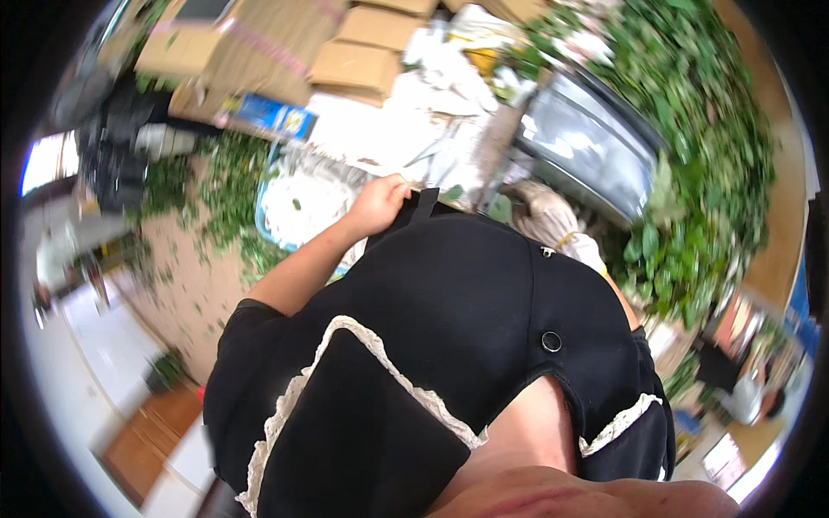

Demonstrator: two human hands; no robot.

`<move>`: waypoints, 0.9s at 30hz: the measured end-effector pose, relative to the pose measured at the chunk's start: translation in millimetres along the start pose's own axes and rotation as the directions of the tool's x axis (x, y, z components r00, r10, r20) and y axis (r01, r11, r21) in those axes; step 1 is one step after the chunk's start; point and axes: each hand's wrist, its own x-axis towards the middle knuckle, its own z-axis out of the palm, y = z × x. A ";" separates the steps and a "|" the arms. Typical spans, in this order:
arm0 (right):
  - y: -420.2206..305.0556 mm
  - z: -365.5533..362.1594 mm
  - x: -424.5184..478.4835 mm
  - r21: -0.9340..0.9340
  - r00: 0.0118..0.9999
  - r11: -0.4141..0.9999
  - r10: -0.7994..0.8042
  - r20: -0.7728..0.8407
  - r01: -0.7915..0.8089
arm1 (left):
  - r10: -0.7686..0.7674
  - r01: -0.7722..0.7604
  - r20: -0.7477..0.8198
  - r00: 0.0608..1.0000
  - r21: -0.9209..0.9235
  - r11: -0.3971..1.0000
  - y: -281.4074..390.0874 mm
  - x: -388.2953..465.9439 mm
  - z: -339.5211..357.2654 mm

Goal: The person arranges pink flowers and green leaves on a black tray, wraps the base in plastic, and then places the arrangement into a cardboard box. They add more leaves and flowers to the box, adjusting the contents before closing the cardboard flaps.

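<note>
My bare left hand [381, 206] is in front of my body, its fingers closed on the edge of black cloth [403, 210] by the white tabletop [363, 133]. A dark strap [425, 204] lies just right of that hand. My right hand [541, 208] wears a pale glove with a yellow band at the wrist. Its fingers curl beside a green leaf [500, 208]; what they hold, if anything, is hidden. Close to it stands a dark-rimmed container [586, 139] with a shiny plastic surface. White pieces fill a blue basket [261, 213] beside my left forearm.
Leafy green stems [699, 129] are heaped along the right. Folded cardboard [356, 68], a blue box [275, 116] and white gloves [453, 71] lie farther back. Cut leaves [227, 188] litter the floor at left. Other people [55, 262] appear blurred near both side rims.
</note>
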 end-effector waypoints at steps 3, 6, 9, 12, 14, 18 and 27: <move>-66.1 6.4 57.1 0.195 0.870 0.862 -0.408 -0.277 0.467 | -0.033 0.015 -0.230 0.973 -0.077 0.997 -11.4 -22.8 -13.3; -134.6 15.9 148.7 0.011 0.772 0.806 -0.564 -0.293 0.592 | 0.324 -0.260 -0.635 0.701 0.196 0.945 -52.3 -18.3 -34.5; -181.4 21.7 238.9 -0.087 0.651 0.698 -0.700 -0.295 0.711 | 0.044 -0.137 -0.812 0.582 -0.045 0.990 -68.2 5.1 -66.6; -195.9 45.8 311.0 -0.216 0.675 0.687 -0.725 -0.135 0.694 | -0.136 -0.054 -0.741 0.657 -0.227 0.972 -61.4 32.4 -95.8; -224.0 56.2 314.7 0.108 0.891 0.885 -0.446 -0.090 0.454 | -0.250 -0.013 -0.693 0.676 -0.350 0.937 -73.3 41.9 -109.4; -218.9 38.1 242.2 0.568 0.867 0.657 -0.328 -0.376 0.495 | -0.216 -0.210 -0.572 0.791 -0.586 0.782 -100.2 31.8 -118.1; -130.4 63.6 232.4 0.005 0.934 0.956 -0.288 0.213 0.294 | -0.626 0.074 -0.015 0.780 -0.991 0.115 -72.0 74.8 -98.6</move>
